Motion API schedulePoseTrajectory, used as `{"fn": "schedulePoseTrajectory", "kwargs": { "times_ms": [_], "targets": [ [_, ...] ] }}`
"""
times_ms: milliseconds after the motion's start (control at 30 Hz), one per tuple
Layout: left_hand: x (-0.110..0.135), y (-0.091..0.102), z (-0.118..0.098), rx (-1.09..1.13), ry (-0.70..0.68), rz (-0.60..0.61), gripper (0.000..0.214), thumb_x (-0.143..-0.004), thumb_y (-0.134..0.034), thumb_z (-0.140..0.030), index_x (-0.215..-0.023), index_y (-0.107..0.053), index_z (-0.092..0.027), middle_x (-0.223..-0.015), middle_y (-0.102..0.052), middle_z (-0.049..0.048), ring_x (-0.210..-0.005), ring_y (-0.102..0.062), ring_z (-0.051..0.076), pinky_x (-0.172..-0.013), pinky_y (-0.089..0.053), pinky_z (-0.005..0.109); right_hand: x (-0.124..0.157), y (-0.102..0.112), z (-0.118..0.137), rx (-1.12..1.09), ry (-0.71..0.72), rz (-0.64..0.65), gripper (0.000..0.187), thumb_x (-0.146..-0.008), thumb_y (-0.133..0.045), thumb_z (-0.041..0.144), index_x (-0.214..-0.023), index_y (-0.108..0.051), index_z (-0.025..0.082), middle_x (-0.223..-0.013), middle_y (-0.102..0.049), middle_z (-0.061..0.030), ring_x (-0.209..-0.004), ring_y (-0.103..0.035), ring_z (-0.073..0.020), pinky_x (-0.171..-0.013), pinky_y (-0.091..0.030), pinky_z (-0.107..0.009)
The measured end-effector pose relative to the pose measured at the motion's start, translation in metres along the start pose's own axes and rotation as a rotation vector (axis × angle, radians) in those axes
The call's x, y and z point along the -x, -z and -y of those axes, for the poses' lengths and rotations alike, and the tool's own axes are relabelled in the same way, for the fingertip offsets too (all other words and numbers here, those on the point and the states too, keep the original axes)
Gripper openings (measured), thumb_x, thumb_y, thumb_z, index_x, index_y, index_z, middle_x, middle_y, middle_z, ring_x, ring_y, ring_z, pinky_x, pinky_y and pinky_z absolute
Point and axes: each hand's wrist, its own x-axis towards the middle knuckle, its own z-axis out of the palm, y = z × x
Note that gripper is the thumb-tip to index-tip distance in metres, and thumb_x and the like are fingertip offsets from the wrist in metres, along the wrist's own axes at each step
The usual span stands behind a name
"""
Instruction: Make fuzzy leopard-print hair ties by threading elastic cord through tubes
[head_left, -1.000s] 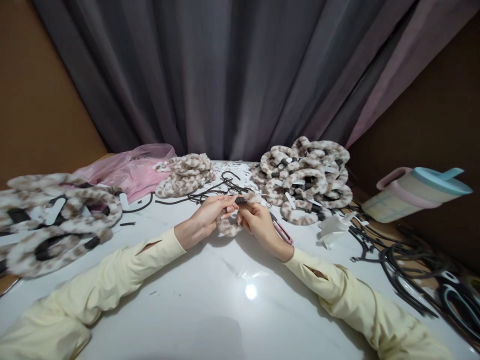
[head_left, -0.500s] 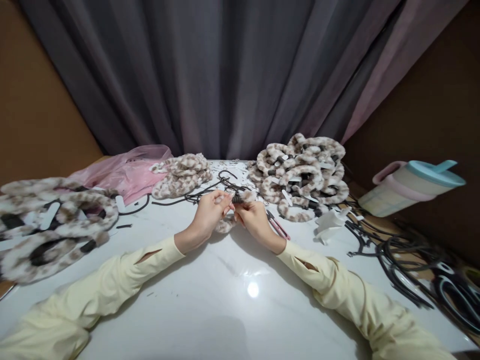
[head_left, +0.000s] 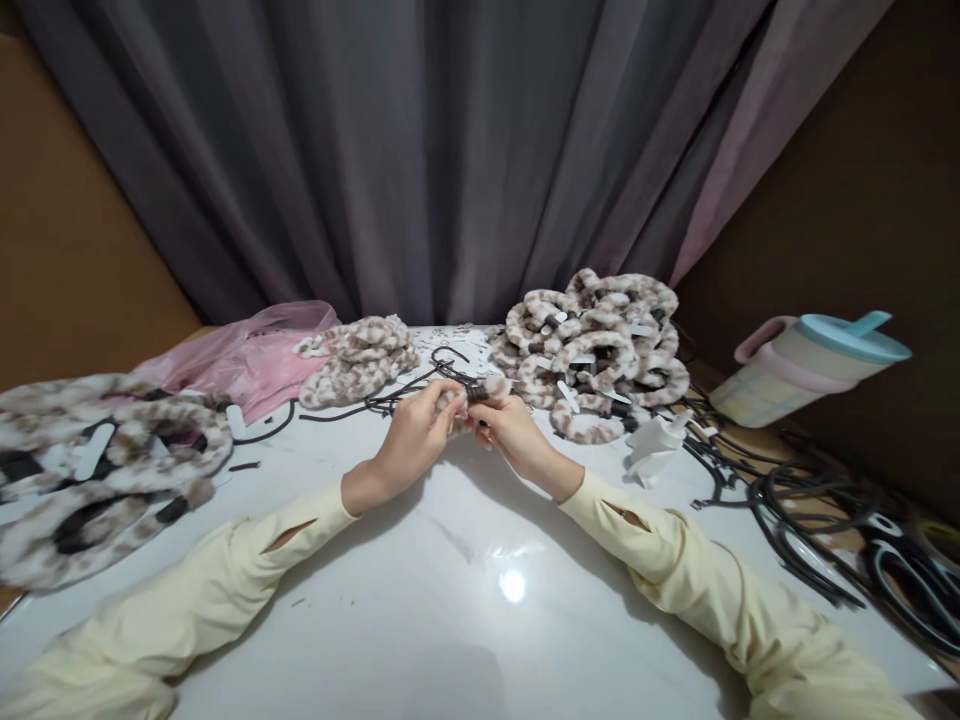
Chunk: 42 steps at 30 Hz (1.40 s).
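Observation:
Near the table's middle, my left hand point(head_left: 418, 432) and my right hand point(head_left: 523, 435) come together on a fluffy spotted ring point(head_left: 496, 387) with a dark section between the fingertips. My left fingers pinch the fur part, while my right thumb and fingers close on it close to the dark section. Much of the ring is hidden by the hands. Just behind them lies a tangle of thin black cords point(head_left: 401, 393). To the right stands a heap of similar spotted fur rings point(head_left: 600, 350), many with dark sections and white tags.
More tagged fur rings point(head_left: 112, 470) lie at left, beside a pink plastic bag point(head_left: 247, 350). Untagged fur pieces point(head_left: 364, 360) sit behind. At right are a crumpled white tissue point(head_left: 654, 448), black tubing point(head_left: 787, 500), scissors point(head_left: 900, 570) and a lidded tumbler point(head_left: 810, 370).
Both hands stay together on the fur ring, with the fingers slightly shifted. The pink cutter that showed beside my right hand is now out of sight. The view has shifted a little.

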Motion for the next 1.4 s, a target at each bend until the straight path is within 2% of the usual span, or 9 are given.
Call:
{"fn": "schedulePoseTrajectory", "kwargs": {
  "times_ms": [133,267,500,667,767,1000,1167,1267,1400],
  "targets": [
    [-0.003,0.002,0.01,-0.088,-0.097,0.021,0.006,-0.08,-0.056,-0.017,-0.083,-0.061,-0.02,-0.068,-0.058,-0.0001,-0.064,-0.053,0.015,-0.068,-0.039,0.022,0.003,0.0,0.003,-0.033,-0.095,0.072,0.018,-0.066,-0.06,0.032,-0.064,-0.056,0.015,-0.048,-0.05,0.0037,-0.039,-0.038,-0.0055,-0.038,-0.025,-0.019],
    [-0.006,0.003,0.02,-0.265,-0.236,0.134,0.012,-0.088,-0.044,-0.019,-0.09,-0.055,-0.018,-0.082,-0.059,0.0046,-0.074,-0.055,0.017,-0.075,-0.041,0.026,0.005,0.0,0.006,-0.031,-0.146,0.069,0.019,-0.066,-0.063,0.032,-0.064,-0.054,0.015,-0.046,-0.046,0.0056,-0.04,-0.036,-0.0046,-0.039,-0.025,-0.018],
    [-0.008,0.006,0.035,-0.525,-0.44,0.203,0.022,-0.094,-0.03,-0.021,-0.093,-0.051,-0.017,-0.087,-0.058,0.0092,-0.083,-0.054,0.021,-0.079,-0.042,0.033,0.012,-0.001,0.021,0.116,-0.201,0.1,0.024,-0.073,-0.058,0.034,-0.062,-0.058,0.013,-0.042,-0.04,0.0057,-0.039,-0.03,-0.0046,-0.036,-0.018,-0.018],
    [-0.008,0.006,0.041,-0.611,-0.458,0.222,0.021,-0.093,-0.031,-0.021,-0.093,-0.052,-0.016,-0.087,-0.059,0.0105,-0.086,-0.055,0.023,-0.08,-0.043,0.035,0.008,0.002,0.026,0.305,-0.174,0.113,0.016,-0.074,-0.05,0.02,-0.062,-0.059,0.013,-0.053,-0.056,0.0001,-0.04,-0.038,-0.0052,-0.035,-0.023,-0.018],
    [-0.007,0.005,0.039,-0.546,-0.402,0.216,0.022,-0.093,-0.033,-0.022,-0.092,-0.054,-0.017,-0.085,-0.059,0.0097,-0.083,-0.057,0.022,-0.079,-0.043,0.033,0.005,0.004,0.027,0.445,-0.139,0.135,0.017,-0.076,-0.046,0.015,-0.066,-0.059,0.014,-0.057,-0.059,0.0002,-0.043,-0.043,-0.0064,-0.038,-0.028,-0.018],
    [-0.005,0.004,0.028,-0.309,-0.274,0.192,0.016,-0.089,-0.042,-0.022,-0.085,-0.056,-0.018,-0.08,-0.059,0.0076,-0.075,-0.057,0.021,-0.076,-0.043,0.031,0.007,0.007,0.029,0.884,0.103,0.187,0.02,-0.081,-0.045,0.011,-0.063,-0.052,0.015,-0.056,-0.052,0.0021,-0.054,-0.046,-0.0096,-0.054,-0.034,-0.021],
    [-0.003,0.003,0.029,-0.354,-0.311,0.205,0.015,-0.088,-0.042,-0.019,-0.088,-0.057,-0.018,-0.086,-0.061,0.0094,-0.08,-0.059,0.022,-0.079,-0.044,0.031,0.016,0.006,0.024,1.122,0.297,0.185,0.014,-0.087,-0.042,0.011,-0.083,-0.056,0.013,-0.077,-0.056,-0.0055,-0.069,-0.049,-0.0151,-0.067,-0.037,-0.028],
    [-0.003,0.003,0.029,-0.42,-0.359,0.203,0.018,-0.09,-0.039,-0.019,-0.09,-0.057,-0.016,-0.087,-0.063,0.0103,-0.079,-0.06,0.021,-0.076,-0.045,0.03,0.018,0.006,0.02,1.329,0.484,0.201,0.017,-0.086,-0.039,0.005,-0.089,-0.054,0.011,-0.086,-0.056,-0.0099,-0.08,-0.05,-0.0199,-0.074,-0.039,-0.031],
    [-0.004,0.004,0.028,-0.495,-0.402,0.16,0.02,-0.092,-0.038,-0.02,-0.086,-0.057,-0.016,-0.077,-0.063,0.0058,-0.069,-0.06,0.017,-0.065,-0.044,0.026,0.016,0.007,0.019,1.652,0.687,0.113,0.02,-0.082,-0.039,-0.001,-0.088,-0.053,0.012,-0.087,-0.054,-0.0105,-0.08,-0.049,-0.022,-0.067,-0.04,-0.031]
  ]
}}
